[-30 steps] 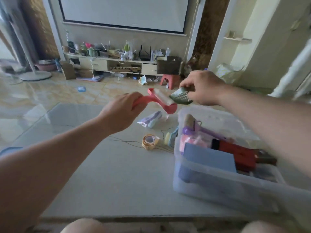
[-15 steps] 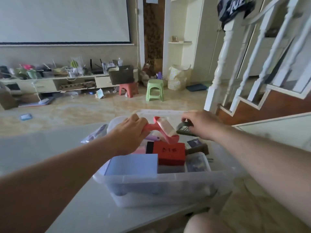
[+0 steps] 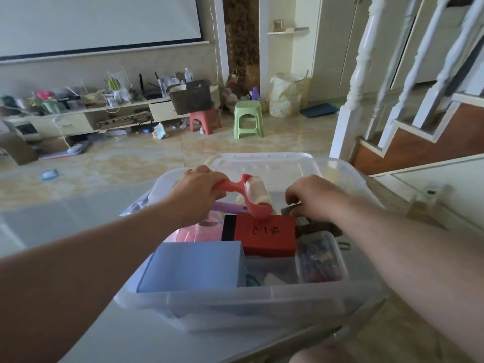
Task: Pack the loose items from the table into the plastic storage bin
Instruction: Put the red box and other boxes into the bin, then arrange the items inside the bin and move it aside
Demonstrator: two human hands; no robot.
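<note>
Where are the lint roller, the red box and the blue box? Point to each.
lint roller point(image 3: 256, 191): head view, on its white roll.
red box point(image 3: 265, 235): head view, top face.
blue box point(image 3: 193, 265): head view, top face.

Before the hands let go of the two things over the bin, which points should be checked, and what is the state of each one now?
1. Left hand grips pink lint roller firmly: ok.
2. Roller is above the plastic bin, not outside it: ok.
3. Right hand has the dark item inside the bin: ok.
4. What the dark item is: cannot tell.
5. Free space under the roller: not ok, red box lies there.
6. Bin fully on the table: cannot tell.
</note>
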